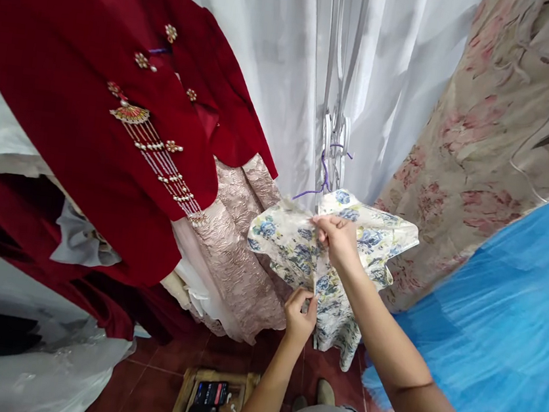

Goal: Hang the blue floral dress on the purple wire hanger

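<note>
A white dress with blue flowers hangs in front of me on a purple hanger. My right hand pinches the dress near the top of its middle opening, just below the hanger. Lower on the same middle line, my left hand grips the edge of the dress between thumb and fingers. The short sleeves spread out to both sides, and the lower part hangs down behind my hands. What small fastening, if any, lies under my fingertips cannot be made out.
A dark red jacket with beaded brooches and a pink brocade garment hang at left. White curtains are behind. At right are a floral cloth and blue tulle. A wooden stool with a phone stands below.
</note>
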Demonstrator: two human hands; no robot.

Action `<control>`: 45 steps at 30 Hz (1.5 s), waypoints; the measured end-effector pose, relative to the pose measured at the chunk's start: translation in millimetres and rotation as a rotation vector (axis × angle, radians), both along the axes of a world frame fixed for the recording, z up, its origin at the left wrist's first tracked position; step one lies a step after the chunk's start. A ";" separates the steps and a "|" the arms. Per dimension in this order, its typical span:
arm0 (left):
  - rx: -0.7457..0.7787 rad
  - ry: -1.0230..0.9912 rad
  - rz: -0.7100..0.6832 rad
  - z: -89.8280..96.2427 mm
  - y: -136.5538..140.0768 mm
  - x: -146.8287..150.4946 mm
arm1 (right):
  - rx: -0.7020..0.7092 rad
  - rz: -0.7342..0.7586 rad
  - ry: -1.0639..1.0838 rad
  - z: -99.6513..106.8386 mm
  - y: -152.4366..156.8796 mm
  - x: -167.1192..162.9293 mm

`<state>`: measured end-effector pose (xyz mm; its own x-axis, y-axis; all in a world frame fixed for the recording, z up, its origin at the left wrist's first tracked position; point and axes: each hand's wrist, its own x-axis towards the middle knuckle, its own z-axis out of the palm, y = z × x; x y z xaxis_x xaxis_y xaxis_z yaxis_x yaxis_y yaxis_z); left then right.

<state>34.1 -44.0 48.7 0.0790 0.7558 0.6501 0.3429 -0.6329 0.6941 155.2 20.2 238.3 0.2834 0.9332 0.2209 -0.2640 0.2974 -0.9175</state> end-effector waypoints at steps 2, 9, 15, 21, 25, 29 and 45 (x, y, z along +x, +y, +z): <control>0.004 0.020 -0.001 -2.8 -2.8 0.5 | 0.025 -0.027 0.043 16.3 11.8 2.3; 0.030 0.022 0.009 6.7 7.7 -17.1 | -0.001 -0.006 -0.001 20.2 4.5 8.2; 0.468 0.200 0.132 145.2 80.8 -38.2 | 0.004 -0.012 -0.145 16.8 -14.7 11.6; 0.498 0.661 -0.178 226.2 118.7 -17.6 | 0.011 0.007 -0.182 10.4 -11.1 17.5; 0.516 0.701 -0.182 237.3 125.2 -9.6 | 0.069 -0.015 -0.227 -1.6 -0.2 13.1; 0.465 0.677 -0.164 261.2 142.0 -32.5 | 0.049 -0.075 -0.285 -27.6 5.2 3.3; -0.127 0.100 0.112 69.9 79.0 -106.8 | -0.147 0.039 -0.434 -160.5 -49.5 6.6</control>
<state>-72.7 35.0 118.5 0.0493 0.8388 0.5422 0.4772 -0.4967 0.7250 161.8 -29.4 77.7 0.1576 0.9717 0.1758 0.1460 0.1532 -0.9774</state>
